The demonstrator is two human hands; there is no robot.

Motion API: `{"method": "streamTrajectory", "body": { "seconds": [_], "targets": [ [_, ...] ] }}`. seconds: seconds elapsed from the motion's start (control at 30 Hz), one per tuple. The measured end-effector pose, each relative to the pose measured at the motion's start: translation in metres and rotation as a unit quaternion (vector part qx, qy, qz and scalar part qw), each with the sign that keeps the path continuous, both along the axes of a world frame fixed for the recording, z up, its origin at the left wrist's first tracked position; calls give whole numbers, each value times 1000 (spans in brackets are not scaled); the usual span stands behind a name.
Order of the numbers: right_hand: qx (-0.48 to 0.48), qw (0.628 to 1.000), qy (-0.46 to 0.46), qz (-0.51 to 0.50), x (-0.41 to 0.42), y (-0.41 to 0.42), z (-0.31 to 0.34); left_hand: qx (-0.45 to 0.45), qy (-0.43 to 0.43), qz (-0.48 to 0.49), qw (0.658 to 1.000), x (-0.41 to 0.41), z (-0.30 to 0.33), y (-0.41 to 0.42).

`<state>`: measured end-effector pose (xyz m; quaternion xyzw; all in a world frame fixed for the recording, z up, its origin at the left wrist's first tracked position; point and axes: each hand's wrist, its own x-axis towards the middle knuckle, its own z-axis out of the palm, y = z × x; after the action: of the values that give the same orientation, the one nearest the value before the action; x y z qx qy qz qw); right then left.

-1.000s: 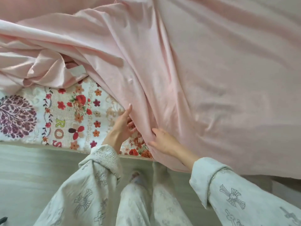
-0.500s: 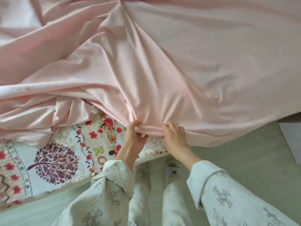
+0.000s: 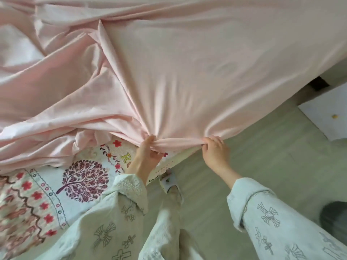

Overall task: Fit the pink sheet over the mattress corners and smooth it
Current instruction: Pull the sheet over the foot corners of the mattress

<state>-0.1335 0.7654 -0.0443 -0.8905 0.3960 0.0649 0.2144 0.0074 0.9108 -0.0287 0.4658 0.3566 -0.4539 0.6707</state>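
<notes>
The pink sheet (image 3: 187, 72) covers most of the bed, flat on the right and bunched in deep folds on the left. The mattress (image 3: 80, 177) with its floral and tree print shows bare at the lower left, and its near corner pokes out between my hands. My left hand (image 3: 146, 152) grips a gathered bunch of the sheet's hem above that corner. My right hand (image 3: 214, 151) grips the same hem further right, just past the mattress edge. The hem is stretched taut between the two hands.
Pale wooden floor (image 3: 262, 166) lies to the right of the bed. A white mat or board (image 3: 326, 113) sits at the right edge, and a dark round object (image 3: 336, 218) at the lower right. My slippered foot (image 3: 169, 181) stands beside the mattress corner.
My hands have spread apart along the hem, the right one moving rightwards. The sheet has been drawn tighter towards the mattress corner, and the view has shifted right.
</notes>
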Motion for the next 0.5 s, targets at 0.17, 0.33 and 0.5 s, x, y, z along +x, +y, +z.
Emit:
{"method": "streamTrajectory", "body": {
  "seconds": [0.17,0.33,0.5],
  "targets": [
    [231,961,-23,-148,-38,64,16,-40,-18,-38,998,-46,18,39],
    [639,629,-166,-411,-32,114,27,-87,-20,-65,994,-72,30,67],
    [696,372,-387,-477,-23,135,29,8,-70,-144,987,-81,37,91]
  ]
}}
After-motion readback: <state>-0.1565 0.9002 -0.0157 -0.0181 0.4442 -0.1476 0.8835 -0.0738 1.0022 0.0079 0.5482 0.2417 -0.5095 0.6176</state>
